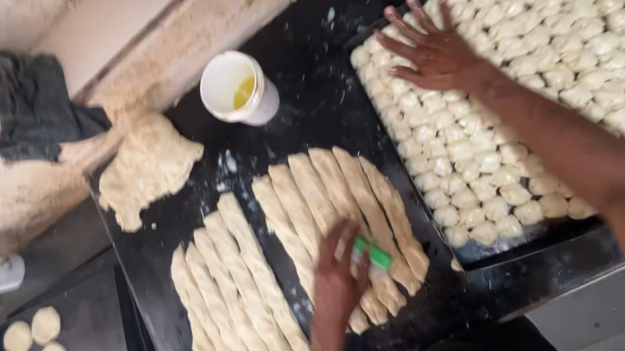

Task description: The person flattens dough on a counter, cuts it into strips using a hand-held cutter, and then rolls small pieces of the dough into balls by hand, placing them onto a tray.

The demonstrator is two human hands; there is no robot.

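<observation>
We see the left hand (339, 276) low on the black worktop (319, 102), fingers clenched round a small green-handled cutter (372, 256) that rests on the twisted dough strips (332, 205) laid side by side in front of us. Meanwhile the right hand (433, 51) lies flat and empty, fingers spread, on the near-left corner of the dark tray (498, 243) packed with small cut dough pieces (569, 45). Further back we have a white cup (237, 89) with yellow liquid beside a lump of dough (147, 169).
</observation>
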